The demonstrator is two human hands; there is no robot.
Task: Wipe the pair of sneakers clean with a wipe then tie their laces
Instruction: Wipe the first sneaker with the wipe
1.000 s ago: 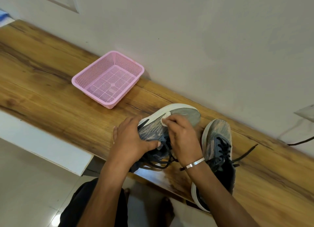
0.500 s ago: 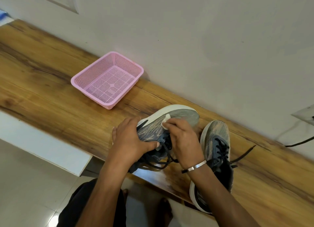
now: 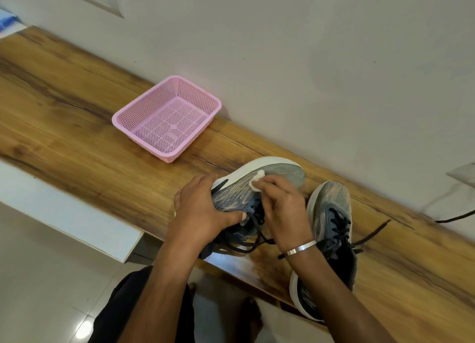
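A grey knit sneaker (image 3: 277, 171) with a white sole and loose black laces lies tipped on its side on the wooden shelf (image 3: 77, 137). My left hand (image 3: 203, 214) grips its heel and collar. My right hand (image 3: 282, 206) pinches a small white wipe (image 3: 255, 179) and presses it on the upper near the sole. The second sneaker (image 3: 331, 214) stands upright to the right, laces untied, its heel hanging over the shelf's front edge and partly hidden by my right forearm.
A pink perforated plastic basket (image 3: 133, 113) sits on the shelf to the left, against the wall. A dark cable (image 3: 455, 216) lies at the far right. The shelf's front edge runs just under my wrists, with tiled floor below.
My right hand with the wipe has shifted only slightly along the sneaker's upper. My left hand keeps the same grip.
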